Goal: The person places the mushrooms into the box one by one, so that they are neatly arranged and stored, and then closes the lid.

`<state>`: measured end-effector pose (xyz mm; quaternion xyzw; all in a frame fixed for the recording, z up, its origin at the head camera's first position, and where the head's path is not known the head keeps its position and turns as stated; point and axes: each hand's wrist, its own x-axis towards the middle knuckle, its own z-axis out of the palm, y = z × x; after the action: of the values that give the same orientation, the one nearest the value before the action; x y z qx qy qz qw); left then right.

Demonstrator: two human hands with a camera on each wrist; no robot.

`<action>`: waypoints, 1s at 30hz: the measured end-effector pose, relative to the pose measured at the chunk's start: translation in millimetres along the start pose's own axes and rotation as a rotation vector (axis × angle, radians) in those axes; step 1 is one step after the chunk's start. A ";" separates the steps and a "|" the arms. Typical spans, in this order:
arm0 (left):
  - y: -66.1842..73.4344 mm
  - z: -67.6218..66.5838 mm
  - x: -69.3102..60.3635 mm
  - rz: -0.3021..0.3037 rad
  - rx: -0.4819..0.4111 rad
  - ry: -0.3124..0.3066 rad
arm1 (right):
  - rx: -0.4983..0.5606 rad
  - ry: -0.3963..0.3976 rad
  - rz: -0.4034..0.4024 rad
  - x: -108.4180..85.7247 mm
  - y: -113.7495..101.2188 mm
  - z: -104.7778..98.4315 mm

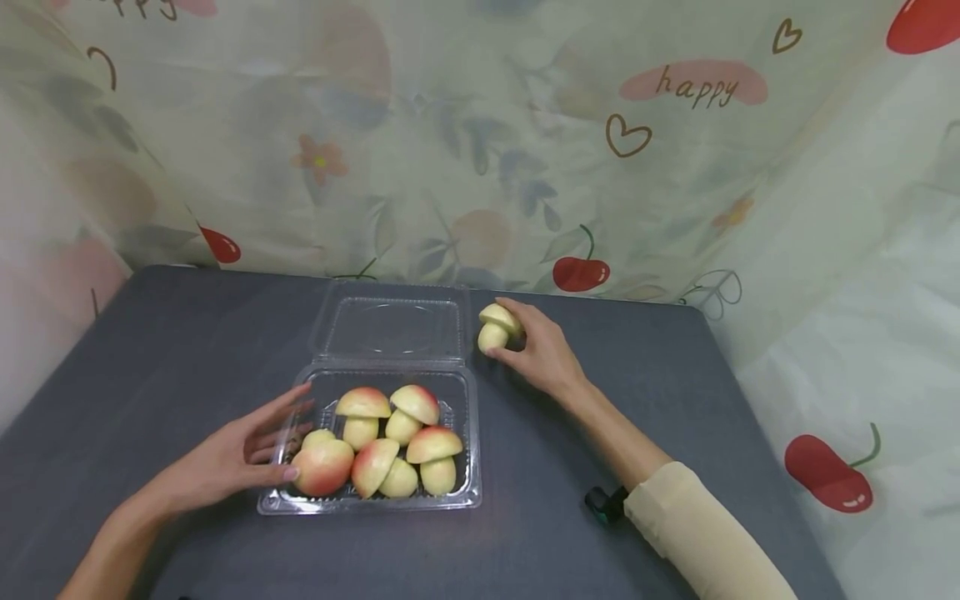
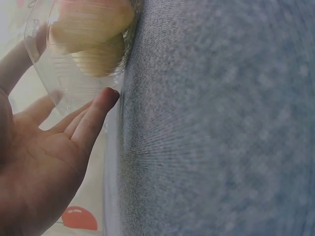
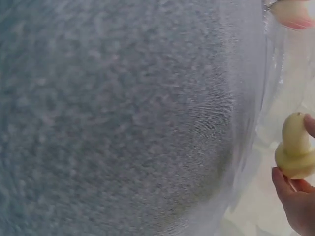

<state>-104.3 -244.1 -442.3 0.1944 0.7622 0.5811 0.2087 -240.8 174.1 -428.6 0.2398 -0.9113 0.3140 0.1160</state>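
A clear hinged plastic box (image 1: 474,433) lies with its lid (image 1: 397,327) folded back flat behind it. Several mushroom-shaped pieces (image 1: 435,445) with red-and-cream caps and pale stems sit inside; one at the left (image 1: 324,468) shows mostly its cap. My left hand (image 1: 243,450) is at the box's left wall, fingers extended along it, as the left wrist view also shows. My right hand (image 1: 543,346) pinches a pale yellow-green mushroom-shaped piece (image 1: 492,337) between thumb and fingers, just right of the lid. In the right wrist view this piece (image 3: 295,140) is partly cut off at the frame edge.
The dark grey table (image 1: 540,517) extends around the box. A patterned curtain (image 1: 480,150) with cherries and hearts hangs behind the table's far edge and at the sides. A small black device (image 1: 606,505) is at the right wrist, beside a cream sleeve (image 1: 690,517).
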 end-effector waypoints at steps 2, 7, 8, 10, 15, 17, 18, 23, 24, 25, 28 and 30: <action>0.2 0.0 0.5 -0.001 0.004 -0.001 | 0.010 0.002 -0.012 0.4 -1.8 -1.3; -0.8 -0.6 0.4 0.003 0.017 0.002 | 0.041 0.005 -0.033 0.9 -8.4 -3.1; -1.0 -0.8 0.4 0.007 0.020 0.000 | 0.046 0.008 -0.039 1.2 -9.9 -3.2; -1.6 -1.2 0.3 0.002 0.017 0.004 | 0.059 0.010 -0.049 2.1 -12.8 -2.8; -2.3 -1.5 1.3 0.022 -0.007 0.000 | 0.082 0.013 -0.074 4.3 -20.8 -1.6; -2.3 -1.1 1.6 0.035 -0.014 -0.004 | 0.089 0.015 -0.084 4.9 -24.2 -1.5; -2.3 -0.9 1.8 0.038 -0.015 -0.005 | 0.091 0.016 -0.090 5.2 -25.8 -1.4; -0.7 0.8 3.8 0.022 -0.001 0.002 | 0.109 0.007 -0.120 5.8 -34.6 -1.8; -0.3 1.0 4.2 0.020 0.003 0.003 | 0.111 0.002 -0.126 6.0 -36.3 -1.6; 0.0 1.2 4.6 0.017 0.005 0.005 | 0.116 -0.004 -0.130 6.1 -38.2 -1.4; 0.6 1.5 5.4 0.013 0.014 0.009 | 0.124 -0.019 -0.146 6.5 -44.2 -0.7; 0.9 1.6 6.2 0.008 0.015 0.010 | 0.130 -0.024 -0.161 6.9 -47.9 0.2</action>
<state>-108.6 -239.2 -442.4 0.1961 0.7668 0.5773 0.2008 -222.3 138.5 -401.5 0.3233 -0.8681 0.3591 0.1141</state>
